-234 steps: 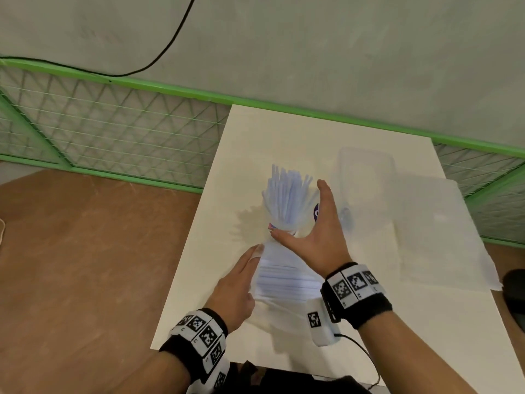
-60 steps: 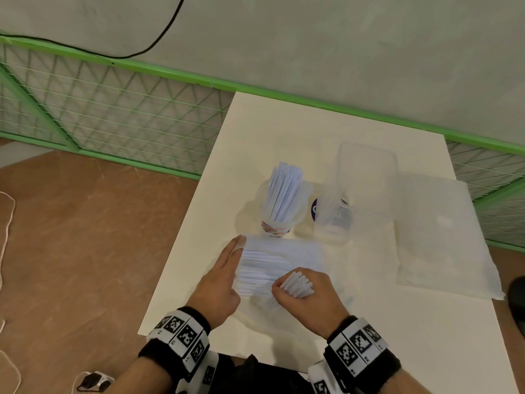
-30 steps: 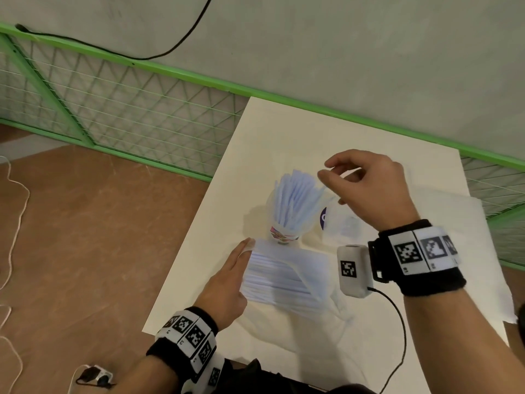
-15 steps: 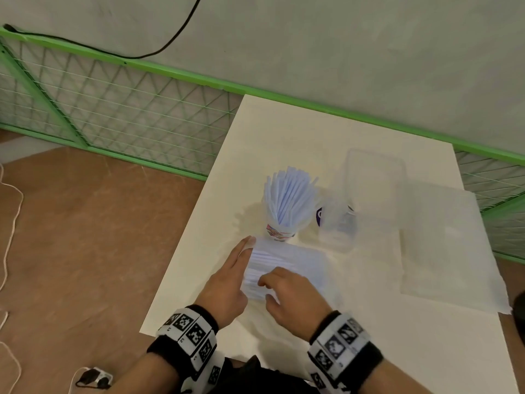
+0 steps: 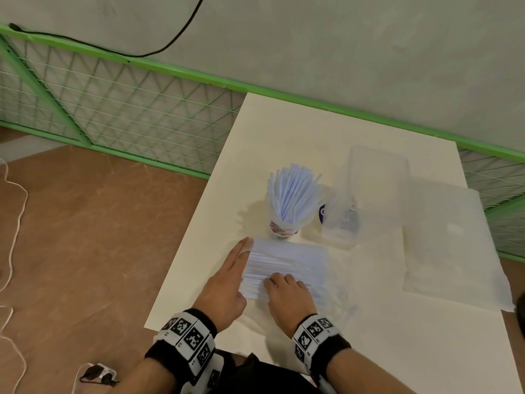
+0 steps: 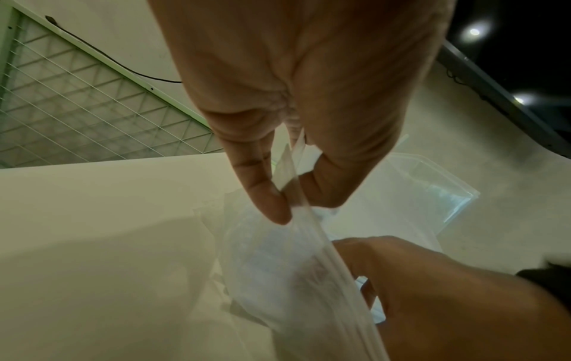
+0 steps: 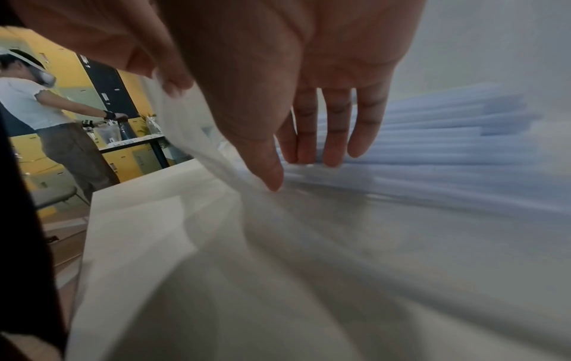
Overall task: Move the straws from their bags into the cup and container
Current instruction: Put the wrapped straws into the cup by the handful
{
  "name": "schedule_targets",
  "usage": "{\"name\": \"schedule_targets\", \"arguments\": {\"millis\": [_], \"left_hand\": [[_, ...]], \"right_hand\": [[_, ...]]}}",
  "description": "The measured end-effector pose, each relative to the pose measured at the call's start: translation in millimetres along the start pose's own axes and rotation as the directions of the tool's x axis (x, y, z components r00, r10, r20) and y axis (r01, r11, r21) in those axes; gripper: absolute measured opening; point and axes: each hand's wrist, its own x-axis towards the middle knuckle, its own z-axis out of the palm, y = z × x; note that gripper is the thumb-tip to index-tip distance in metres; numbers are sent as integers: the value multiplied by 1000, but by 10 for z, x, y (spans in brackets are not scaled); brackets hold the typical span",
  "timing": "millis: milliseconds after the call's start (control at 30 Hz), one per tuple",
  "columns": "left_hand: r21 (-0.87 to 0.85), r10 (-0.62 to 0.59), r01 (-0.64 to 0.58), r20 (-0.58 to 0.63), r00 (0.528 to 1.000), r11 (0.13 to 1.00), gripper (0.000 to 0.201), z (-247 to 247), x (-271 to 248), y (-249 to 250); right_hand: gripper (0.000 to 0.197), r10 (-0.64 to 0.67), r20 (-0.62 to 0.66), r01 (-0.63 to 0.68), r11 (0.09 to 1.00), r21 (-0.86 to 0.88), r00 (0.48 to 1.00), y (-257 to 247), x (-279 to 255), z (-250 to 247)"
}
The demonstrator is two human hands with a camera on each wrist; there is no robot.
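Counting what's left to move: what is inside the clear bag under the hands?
The clear bag holds a flat stack of white straws. The right hand covers part of it, so the count is hidden.

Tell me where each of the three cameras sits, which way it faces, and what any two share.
Head: worn on the head, looking down at the table; both hands and wristbands show.
Left wrist: under the left hand, looking along fingers pinching the bag.
Right wrist: under the right hand, facing the straws.
Shared: head and right wrist both show the straws.
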Motion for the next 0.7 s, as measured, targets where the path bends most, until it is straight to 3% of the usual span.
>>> {"name": "schedule_targets", "arguments": {"millis": [433, 700], "left_hand": [[9, 11, -11, -1, 1000, 1000, 107, -8, 1, -7], [1, 29, -29, -15, 999, 1000, 106, 0, 2, -42]], "right_hand": [[49, 35, -147, -36, 999, -1, 989, -61, 86, 36], [48, 57, -124, -55, 998, 15, 991, -59, 116, 47]]}}
